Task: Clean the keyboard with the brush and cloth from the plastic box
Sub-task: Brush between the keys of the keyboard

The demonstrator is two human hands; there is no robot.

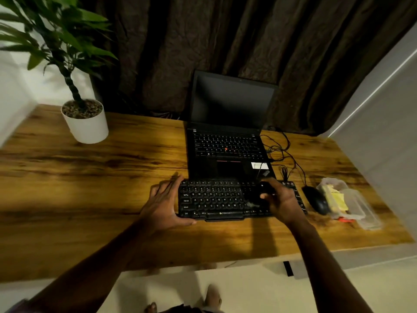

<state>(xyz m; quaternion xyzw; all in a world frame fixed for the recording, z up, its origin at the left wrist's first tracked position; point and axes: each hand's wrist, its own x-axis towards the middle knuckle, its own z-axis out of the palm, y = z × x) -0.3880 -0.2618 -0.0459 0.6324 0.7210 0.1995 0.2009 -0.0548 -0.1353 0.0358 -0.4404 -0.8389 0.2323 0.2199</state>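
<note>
A black keyboard (214,199) lies on the wooden desk in front of a laptop. My left hand (163,204) grips the keyboard's left end, thumb along the front edge and fingers at the back. My right hand (281,202) holds a dark brush (262,192) over the right half of the keys, with pale bristles touching the keys near the lower right. At the right edge of the desk stands the clear plastic box (358,206), open, with a yellow cloth (337,199) inside.
An open black laptop (228,141) sits behind the keyboard, with tangled cables (282,152) to its right. A black mouse (316,199) lies between keyboard and box. A potted plant in a white pot (86,125) stands at the far left. The desk's front edge (203,265) is near me.
</note>
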